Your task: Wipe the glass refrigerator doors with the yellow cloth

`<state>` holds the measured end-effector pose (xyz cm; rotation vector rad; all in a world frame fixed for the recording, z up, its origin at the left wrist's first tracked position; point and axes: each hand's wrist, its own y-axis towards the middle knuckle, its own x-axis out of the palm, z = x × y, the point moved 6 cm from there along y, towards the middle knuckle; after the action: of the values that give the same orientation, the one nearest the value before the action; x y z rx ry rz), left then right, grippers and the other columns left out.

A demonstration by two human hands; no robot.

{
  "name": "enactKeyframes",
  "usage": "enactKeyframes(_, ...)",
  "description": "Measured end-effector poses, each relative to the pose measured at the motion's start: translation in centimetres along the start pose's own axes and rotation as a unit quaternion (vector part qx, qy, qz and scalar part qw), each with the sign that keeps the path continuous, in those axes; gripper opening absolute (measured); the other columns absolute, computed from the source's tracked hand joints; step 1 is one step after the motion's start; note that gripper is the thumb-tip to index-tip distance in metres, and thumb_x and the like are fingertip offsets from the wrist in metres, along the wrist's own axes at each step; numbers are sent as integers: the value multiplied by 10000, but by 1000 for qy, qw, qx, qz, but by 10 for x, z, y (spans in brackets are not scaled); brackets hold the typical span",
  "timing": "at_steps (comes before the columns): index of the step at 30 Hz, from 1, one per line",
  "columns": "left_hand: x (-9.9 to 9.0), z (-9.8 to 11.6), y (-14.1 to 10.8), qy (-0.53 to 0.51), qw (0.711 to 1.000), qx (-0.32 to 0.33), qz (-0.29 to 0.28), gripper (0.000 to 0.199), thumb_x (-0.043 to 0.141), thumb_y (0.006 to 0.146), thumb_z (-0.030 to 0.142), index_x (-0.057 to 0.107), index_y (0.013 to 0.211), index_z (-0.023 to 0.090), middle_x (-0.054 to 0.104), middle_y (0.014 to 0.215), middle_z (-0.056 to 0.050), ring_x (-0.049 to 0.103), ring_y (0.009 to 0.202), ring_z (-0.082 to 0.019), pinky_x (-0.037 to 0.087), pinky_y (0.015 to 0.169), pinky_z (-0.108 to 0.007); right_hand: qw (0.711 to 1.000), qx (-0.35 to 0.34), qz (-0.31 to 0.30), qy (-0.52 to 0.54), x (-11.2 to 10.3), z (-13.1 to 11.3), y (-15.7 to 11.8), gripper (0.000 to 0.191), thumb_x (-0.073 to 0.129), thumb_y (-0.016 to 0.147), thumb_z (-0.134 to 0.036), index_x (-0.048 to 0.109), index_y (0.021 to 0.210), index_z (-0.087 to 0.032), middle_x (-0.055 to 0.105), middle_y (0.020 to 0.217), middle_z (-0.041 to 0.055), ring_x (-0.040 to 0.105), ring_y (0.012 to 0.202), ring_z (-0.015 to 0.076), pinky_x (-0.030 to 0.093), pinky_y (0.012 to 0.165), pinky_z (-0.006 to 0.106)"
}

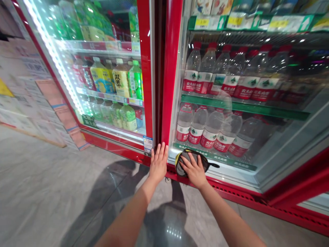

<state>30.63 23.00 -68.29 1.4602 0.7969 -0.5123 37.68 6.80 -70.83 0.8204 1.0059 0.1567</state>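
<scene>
My left hand lies flat with its fingers up against the lower red frame of a glass cooler door, holding nothing. My right hand presses a dark grey pad with yellow trim against the lower glass of the right-hand door. A black strap or handle sticks out from the pad to the right. My palm and fingers cover the pad's middle.
Behind the glass stand rows of bottled water with red labels and green and yellow drink bottles. Stacked cardboard boxes line the left side. A polished grey floor lies below, marked by a shadow.
</scene>
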Motion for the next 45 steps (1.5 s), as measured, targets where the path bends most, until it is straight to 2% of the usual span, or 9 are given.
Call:
enactKeyframes(6,2,12,7,-3,1000,22,14,895,418,830,11,33,1621,177,142,1685,-126,84,1570,-267,149,1265,-585,1000,8,-7,-1,-29,24,27,494,541,945,-169,590,1394,-370,529,1531,-17,309,1517,274,-118,1248,546)
enactKeyframes(9,4,21,11,-5,999,37,17,908,444,830,14,35,1622,189,136,1687,-123,74,1570,-271,138,1267,-590,998,51,16,-19,-40,46,14,518,561,928,-162,590,1391,-392,559,1505,-3,293,1521,302,-112,1233,592)
enactKeyframes(14,5,37,14,-1,998,65,14,919,488,833,34,41,1621,185,135,1688,-125,44,1571,-279,127,1272,-584,1000,15,13,-23,-20,43,-28,417,579,941,-204,655,1312,-377,638,1420,-5,388,1468,295,-136,1230,569)
enactKeyframes(21,10,63,28,-3,996,85,29,885,465,858,26,50,1621,195,137,1687,-123,29,1569,-279,120,1264,-614,1000,-3,2,-21,-49,71,-4,499,572,939,-202,574,1401,-389,560,1504,-16,309,1516,258,-115,1251,534)
enactKeyframes(25,13,78,36,-19,995,87,37,870,495,871,63,69,1621,173,142,1686,-131,-7,1568,-282,75,1268,-611,997,48,24,-49,-56,101,-36,443,601,917,-196,655,1313,-387,622,1439,5,321,1507,305,-103,1235,590)
enactKeyframes(29,12,88,37,-26,995,93,33,870,514,869,78,82,1620,160,143,1687,-137,-15,1568,-281,57,1270,-604,999,24,8,-48,-35,98,-79,378,615,922,-220,693,1255,-382,670,1377,-9,403,1458,306,-127,1233,574)
enactKeyframes(33,9,104,39,-25,990,134,46,837,492,884,69,109,1619,182,174,1685,-120,-13,1569,-262,54,1275,-589,999,-16,-36,-32,-34,94,-70,421,588,951,-246,626,1344,-393,606,1457,-22,406,1463,265,-129,1248,530)
enactKeyframes(38,11,126,50,-40,988,138,55,796,462,913,84,110,1619,187,168,1687,-123,8,1570,-271,75,1274,-592,999,22,-11,-45,-72,128,-47,449,590,941,-225,616,1358,-391,585,1480,-13,313,1516,269,-121,1247,552)
enactKeyframes(45,7,152,55,-58,982,162,77,853,515,903,98,66,1619,213,175,1683,-124,75,1570,-290,108,1267,-600,996,53,1,-76,-63,141,-108,353,661,899,-239,714,1223,-370,670,1375,-7,345,1493,319,-145,1234,568)
